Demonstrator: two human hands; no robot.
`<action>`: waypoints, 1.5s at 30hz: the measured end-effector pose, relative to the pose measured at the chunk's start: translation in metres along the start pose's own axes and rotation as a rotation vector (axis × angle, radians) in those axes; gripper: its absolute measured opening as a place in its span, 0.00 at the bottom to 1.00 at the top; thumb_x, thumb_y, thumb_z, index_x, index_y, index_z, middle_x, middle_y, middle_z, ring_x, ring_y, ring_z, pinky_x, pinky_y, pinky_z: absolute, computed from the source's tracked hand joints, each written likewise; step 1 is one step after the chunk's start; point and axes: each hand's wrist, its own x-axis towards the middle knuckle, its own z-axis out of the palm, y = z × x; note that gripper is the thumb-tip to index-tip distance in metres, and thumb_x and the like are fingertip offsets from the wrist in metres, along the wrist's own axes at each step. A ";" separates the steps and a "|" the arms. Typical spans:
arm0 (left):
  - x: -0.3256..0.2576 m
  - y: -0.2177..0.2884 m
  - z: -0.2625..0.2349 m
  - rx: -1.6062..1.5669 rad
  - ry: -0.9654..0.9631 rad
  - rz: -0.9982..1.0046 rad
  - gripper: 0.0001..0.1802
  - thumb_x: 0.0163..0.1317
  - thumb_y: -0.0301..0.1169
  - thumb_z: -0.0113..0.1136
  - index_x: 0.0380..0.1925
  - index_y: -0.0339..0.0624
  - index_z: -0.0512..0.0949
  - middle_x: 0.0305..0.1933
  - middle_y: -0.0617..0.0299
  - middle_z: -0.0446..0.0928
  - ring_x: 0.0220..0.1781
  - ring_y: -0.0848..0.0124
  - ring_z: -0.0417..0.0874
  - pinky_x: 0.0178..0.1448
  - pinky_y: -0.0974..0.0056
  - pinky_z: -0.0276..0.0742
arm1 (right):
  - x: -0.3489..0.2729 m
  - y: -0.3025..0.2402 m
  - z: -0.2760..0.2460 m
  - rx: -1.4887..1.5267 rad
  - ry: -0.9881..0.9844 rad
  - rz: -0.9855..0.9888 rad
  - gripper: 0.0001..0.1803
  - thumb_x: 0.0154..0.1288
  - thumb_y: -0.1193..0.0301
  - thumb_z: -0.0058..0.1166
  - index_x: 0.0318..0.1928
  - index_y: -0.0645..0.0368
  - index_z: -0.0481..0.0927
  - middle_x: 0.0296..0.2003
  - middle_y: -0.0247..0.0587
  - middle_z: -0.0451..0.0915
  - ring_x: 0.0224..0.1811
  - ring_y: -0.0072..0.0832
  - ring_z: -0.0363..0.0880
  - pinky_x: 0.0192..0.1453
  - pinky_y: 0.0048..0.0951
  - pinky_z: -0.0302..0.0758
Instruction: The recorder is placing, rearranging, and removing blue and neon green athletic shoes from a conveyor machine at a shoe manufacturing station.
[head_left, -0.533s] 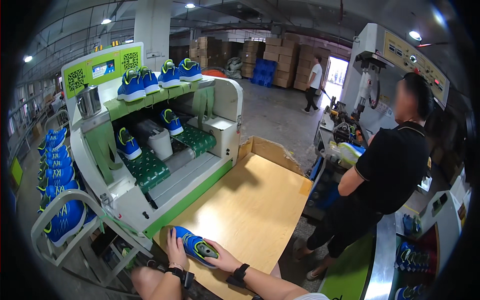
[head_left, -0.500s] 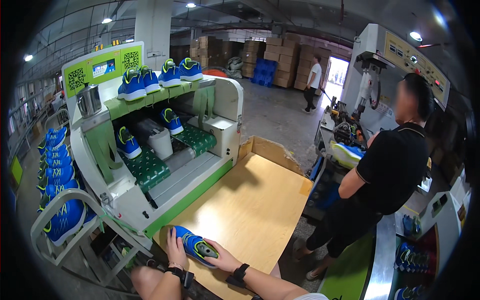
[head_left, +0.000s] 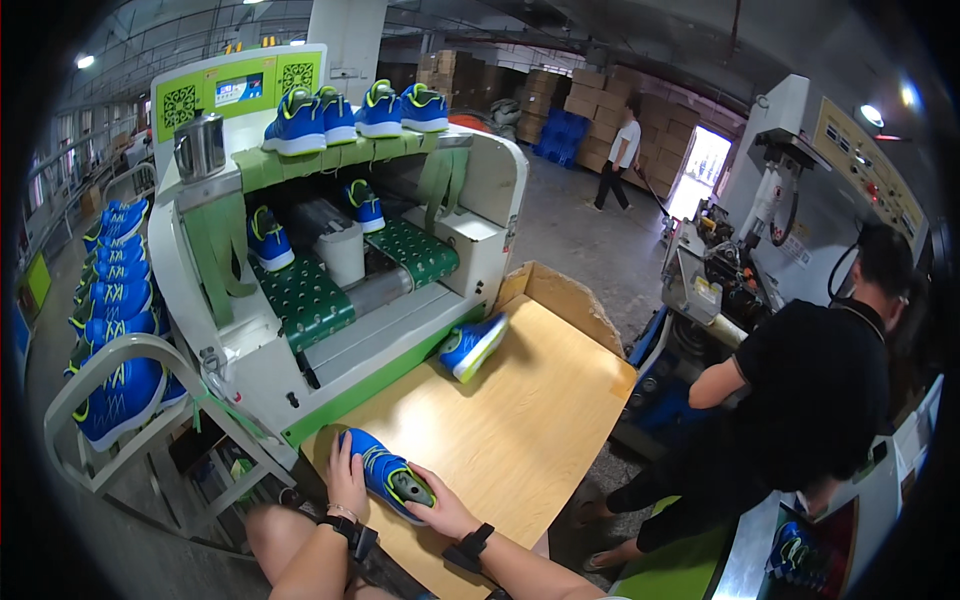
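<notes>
While cupping a blue shoe in half-curled left hand, clasps its heel in half-curled right hand.

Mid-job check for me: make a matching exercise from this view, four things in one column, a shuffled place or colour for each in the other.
Column one:
1. Left hand
2. Right hand
3. Metal pitcher
4. Belts

Column two:
A. Green
B. At the heel end of the held shoe
C. On top of the machine
D. At that shoe's toe end

Pairs: 1-D; 2-B; 3-C; 4-A
</notes>
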 end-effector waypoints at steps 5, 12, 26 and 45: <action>0.000 -0.007 -0.001 0.007 0.021 -0.039 0.27 0.77 0.37 0.48 0.73 0.41 0.67 0.78 0.41 0.61 0.72 0.40 0.68 0.76 0.46 0.63 | 0.007 -0.012 -0.011 0.002 -0.103 0.082 0.40 0.70 0.67 0.64 0.76 0.62 0.61 0.73 0.47 0.65 0.74 0.35 0.66 0.79 0.35 0.61; 0.003 0.004 -0.003 0.019 -0.023 -0.102 0.28 0.77 0.41 0.46 0.74 0.47 0.67 0.80 0.46 0.60 0.72 0.38 0.67 0.77 0.45 0.61 | 0.094 -0.033 -0.069 -0.579 0.114 -0.219 0.21 0.72 0.72 0.56 0.63 0.64 0.76 0.65 0.56 0.76 0.72 0.51 0.70 0.77 0.45 0.66; 0.003 0.010 -0.011 0.055 -0.083 -0.122 0.30 0.77 0.42 0.44 0.75 0.47 0.64 0.80 0.43 0.59 0.73 0.37 0.66 0.77 0.44 0.59 | 0.203 0.050 -0.205 -0.901 0.715 0.127 0.57 0.49 0.68 0.77 0.77 0.63 0.58 0.74 0.61 0.62 0.72 0.48 0.69 0.76 0.39 0.67; -0.044 0.125 0.051 -0.194 0.140 -0.359 0.65 0.48 0.32 0.75 0.79 0.39 0.41 0.80 0.34 0.41 0.84 0.40 0.41 0.85 0.47 0.45 | -0.033 0.011 -0.047 -0.270 0.503 0.001 0.46 0.57 0.77 0.71 0.75 0.67 0.64 0.67 0.55 0.73 0.70 0.40 0.73 0.73 0.36 0.68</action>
